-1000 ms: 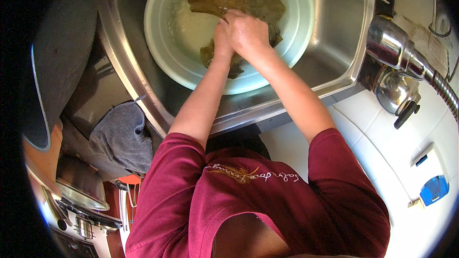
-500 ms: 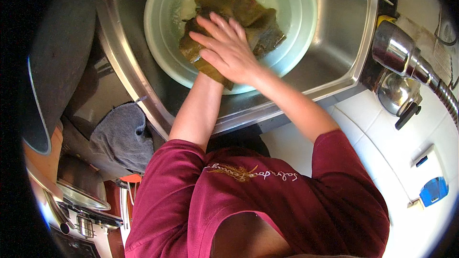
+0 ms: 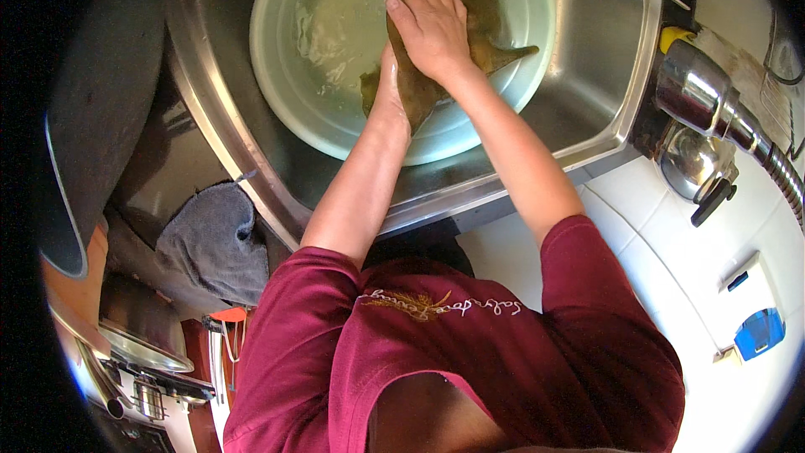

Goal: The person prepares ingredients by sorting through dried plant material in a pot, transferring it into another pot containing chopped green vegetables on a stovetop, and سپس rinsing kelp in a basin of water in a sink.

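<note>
A large, limp, wet olive-brown sheet (image 3: pixel 478 4) lies partly in a pale green basin (image 3: pixel 267 59) of cloudy water; whether it is cloth or something like seaweed I cannot tell. My right hand (image 3: pixel 432 29) rests flat on top of it, fingers stretched out. Underneath, my left hand (image 3: pixel 387 96) backs the sheet, so the sheet is pressed between both hands. The sheet hides the left fingers; only the side of that hand and the wrist show. One corner of the sheet points right, toward the basin's rim.
The basin stands in a steel sink (image 3: pixel 591 59). At right are a chrome spray tap (image 3: pixel 696 88) and a shiny metal piece with a black handle (image 3: pixel 698 159). A grey cloth (image 3: pixel 214 239) hangs at left, near a dark panel (image 3: pixel 105 109). A pan (image 3: pixel 147 331) sits lower left.
Both hands and the sheet have moved up and to the right in the basin. The sheet has turned and folded differently, with a corner now sticking out to the right.
</note>
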`<state>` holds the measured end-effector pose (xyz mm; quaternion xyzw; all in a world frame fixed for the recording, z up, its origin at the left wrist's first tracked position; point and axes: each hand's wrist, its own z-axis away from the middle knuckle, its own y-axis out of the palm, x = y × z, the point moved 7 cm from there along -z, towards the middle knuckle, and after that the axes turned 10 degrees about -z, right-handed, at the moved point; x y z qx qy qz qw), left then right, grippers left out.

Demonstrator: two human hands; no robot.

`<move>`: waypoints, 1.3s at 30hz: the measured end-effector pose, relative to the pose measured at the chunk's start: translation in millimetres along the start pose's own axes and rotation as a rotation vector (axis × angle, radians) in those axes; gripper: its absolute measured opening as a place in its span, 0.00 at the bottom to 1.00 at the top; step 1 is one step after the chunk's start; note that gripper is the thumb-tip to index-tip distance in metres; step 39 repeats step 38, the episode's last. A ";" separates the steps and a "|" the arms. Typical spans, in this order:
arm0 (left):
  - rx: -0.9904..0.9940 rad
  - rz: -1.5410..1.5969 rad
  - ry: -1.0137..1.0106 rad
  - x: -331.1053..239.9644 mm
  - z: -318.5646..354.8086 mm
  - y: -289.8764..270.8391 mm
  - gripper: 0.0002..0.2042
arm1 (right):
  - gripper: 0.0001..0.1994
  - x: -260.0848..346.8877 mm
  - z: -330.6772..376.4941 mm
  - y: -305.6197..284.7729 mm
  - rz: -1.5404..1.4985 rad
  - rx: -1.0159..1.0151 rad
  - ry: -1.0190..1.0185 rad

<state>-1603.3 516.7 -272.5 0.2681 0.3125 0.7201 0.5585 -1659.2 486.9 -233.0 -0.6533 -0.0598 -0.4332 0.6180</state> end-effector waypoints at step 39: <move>0.250 -0.468 0.402 -30.9 -18.5 -11.2 0.23 | 0.21 -13.8 -27.8 4.6 -0.057 -0.080 -0.021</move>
